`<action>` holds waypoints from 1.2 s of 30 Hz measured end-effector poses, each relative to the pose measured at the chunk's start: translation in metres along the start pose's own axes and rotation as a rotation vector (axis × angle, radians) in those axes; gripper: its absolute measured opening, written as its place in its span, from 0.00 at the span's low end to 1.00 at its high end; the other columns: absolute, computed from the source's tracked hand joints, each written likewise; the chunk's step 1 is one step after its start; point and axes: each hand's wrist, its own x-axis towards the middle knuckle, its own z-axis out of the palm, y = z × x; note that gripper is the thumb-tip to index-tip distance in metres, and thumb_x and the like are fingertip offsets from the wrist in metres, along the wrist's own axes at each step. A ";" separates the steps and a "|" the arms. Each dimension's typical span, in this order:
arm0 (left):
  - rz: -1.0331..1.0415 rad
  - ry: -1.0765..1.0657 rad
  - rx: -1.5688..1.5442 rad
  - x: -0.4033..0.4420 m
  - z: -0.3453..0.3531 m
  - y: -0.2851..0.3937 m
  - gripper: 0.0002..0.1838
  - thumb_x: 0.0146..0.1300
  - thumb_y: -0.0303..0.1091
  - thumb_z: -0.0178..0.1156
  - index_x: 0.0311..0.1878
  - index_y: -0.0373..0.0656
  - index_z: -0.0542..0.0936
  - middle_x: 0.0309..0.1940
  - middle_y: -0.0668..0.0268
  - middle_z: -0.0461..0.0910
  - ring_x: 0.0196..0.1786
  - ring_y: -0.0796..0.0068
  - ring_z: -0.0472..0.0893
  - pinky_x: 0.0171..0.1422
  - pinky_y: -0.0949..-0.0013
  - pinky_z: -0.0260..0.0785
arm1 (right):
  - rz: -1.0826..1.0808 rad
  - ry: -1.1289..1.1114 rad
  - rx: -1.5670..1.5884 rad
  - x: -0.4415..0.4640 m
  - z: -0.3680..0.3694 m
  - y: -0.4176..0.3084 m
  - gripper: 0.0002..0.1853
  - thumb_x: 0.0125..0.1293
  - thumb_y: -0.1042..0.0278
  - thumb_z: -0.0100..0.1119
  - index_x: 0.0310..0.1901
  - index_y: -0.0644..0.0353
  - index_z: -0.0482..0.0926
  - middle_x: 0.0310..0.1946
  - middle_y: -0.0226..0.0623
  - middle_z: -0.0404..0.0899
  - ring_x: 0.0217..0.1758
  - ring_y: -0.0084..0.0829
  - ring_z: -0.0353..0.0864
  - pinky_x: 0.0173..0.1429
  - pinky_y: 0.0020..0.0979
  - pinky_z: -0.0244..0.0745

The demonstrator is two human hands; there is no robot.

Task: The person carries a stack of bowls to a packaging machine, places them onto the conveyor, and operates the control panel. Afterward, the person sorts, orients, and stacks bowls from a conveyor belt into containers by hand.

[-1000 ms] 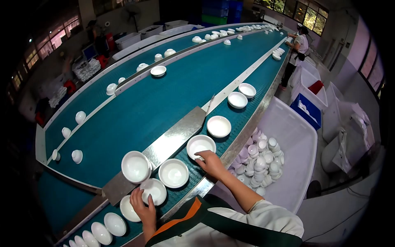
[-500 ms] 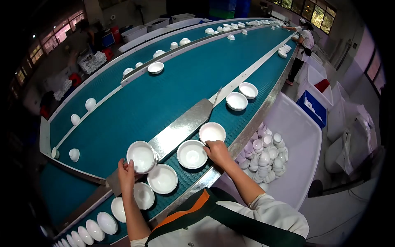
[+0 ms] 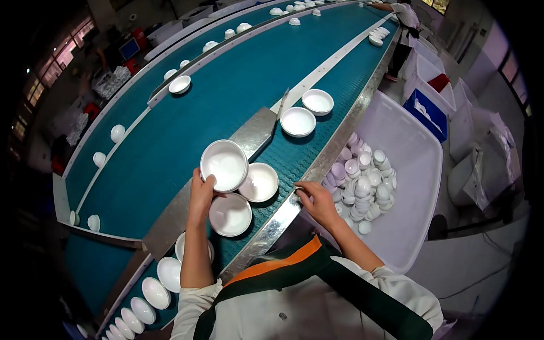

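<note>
My left hand (image 3: 202, 190) grips the lower left rim of a white bowl (image 3: 224, 165), which looks to be the top of a small stack. This bowl overlaps the metal divider and the near green belt lane. Two more white bowls lie beside it on the belt, one to the right (image 3: 259, 182) and one just below (image 3: 230, 214). At the belt's metal edge (image 3: 283, 218), my right hand (image 3: 313, 198) is curled, its fingertips over the rail; whether anything small is in them cannot be made out.
Two bowls (image 3: 298, 122) sit farther up the near lane. Tilted bowls (image 3: 156, 293) line the lower left belt. A large bin (image 3: 416, 170) of small white bowls (image 3: 362, 192) stands at the right. Another person (image 3: 405, 22) is at the far belt edge.
My left hand has taken hold of the stacked bowl, now shifted up and right. My right hand has left the bowl it touched for the metal rail. The camera view has shifted.
</note>
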 end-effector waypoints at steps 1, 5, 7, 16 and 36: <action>0.011 -0.016 0.004 0.010 0.020 0.002 0.21 0.54 0.28 0.45 0.51 0.27 0.59 0.33 0.50 0.73 0.24 0.67 0.77 0.19 0.71 0.72 | -0.022 0.008 -0.007 0.000 -0.005 0.005 0.11 0.56 0.72 0.55 0.42 0.61 0.76 0.35 0.43 0.77 0.40 0.42 0.75 0.44 0.35 0.70; 0.076 -0.077 0.266 0.041 0.083 0.003 0.21 0.53 0.31 0.48 0.48 0.27 0.61 0.28 0.50 0.74 0.20 0.66 0.76 0.16 0.69 0.69 | -0.023 -0.016 0.030 0.000 -0.037 0.021 0.11 0.56 0.72 0.54 0.42 0.61 0.76 0.36 0.43 0.77 0.40 0.42 0.76 0.44 0.35 0.70; 0.031 -0.168 0.451 0.052 0.097 -0.011 0.21 0.54 0.32 0.48 0.47 0.26 0.62 0.28 0.46 0.74 0.20 0.65 0.77 0.16 0.68 0.67 | 0.010 -0.001 0.017 -0.006 -0.059 0.037 0.11 0.56 0.72 0.55 0.42 0.61 0.76 0.36 0.43 0.77 0.40 0.41 0.76 0.44 0.35 0.70; 0.132 -0.136 1.202 0.046 0.079 -0.025 0.17 0.61 0.37 0.50 0.30 0.28 0.73 0.25 0.42 0.73 0.31 0.46 0.75 0.34 0.56 0.64 | 0.209 -0.010 -0.014 -0.041 -0.126 0.099 0.11 0.57 0.70 0.54 0.42 0.59 0.76 0.35 0.41 0.78 0.40 0.41 0.75 0.43 0.34 0.70; 0.405 0.020 1.045 0.203 0.230 -0.026 0.14 0.63 0.38 0.46 0.36 0.34 0.71 0.29 0.46 0.74 0.35 0.46 0.74 0.37 0.54 0.63 | 0.319 0.036 0.054 -0.043 -0.174 0.156 0.10 0.56 0.72 0.55 0.41 0.59 0.76 0.34 0.40 0.77 0.39 0.40 0.75 0.42 0.34 0.71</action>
